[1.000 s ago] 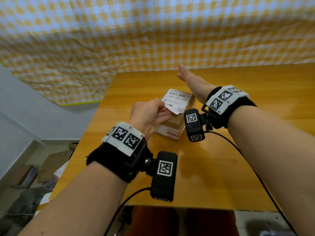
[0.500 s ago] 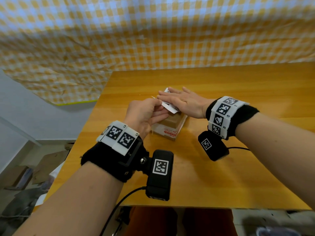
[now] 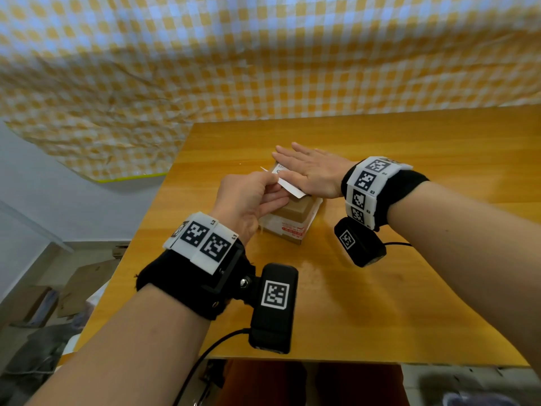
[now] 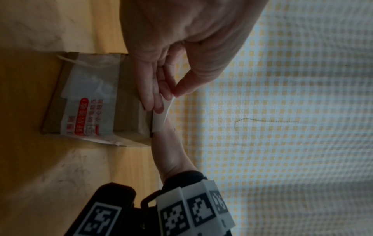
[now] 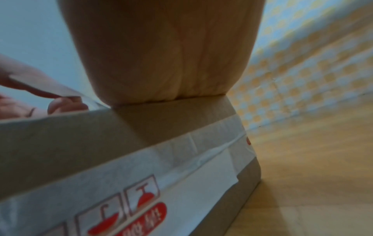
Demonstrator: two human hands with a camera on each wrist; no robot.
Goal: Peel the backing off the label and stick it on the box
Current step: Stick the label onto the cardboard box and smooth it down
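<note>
Head view, items counted: one cardboard box (image 3: 295, 213), brown, taped with white and red printed tape, standing on one wooden table (image 3: 380, 288); one white label (image 3: 285, 183) lying across the box top, its near-left edge lifted; two hands; left hand (image 3: 248, 197), fingers (image 4: 153, 89) and thumb clamped on the label's raised edge; right hand (image 3: 310, 171), fingers straight and together, pressing flat on the label; one yellow checked cloth (image 3: 263, 54) behind the table.
</note>
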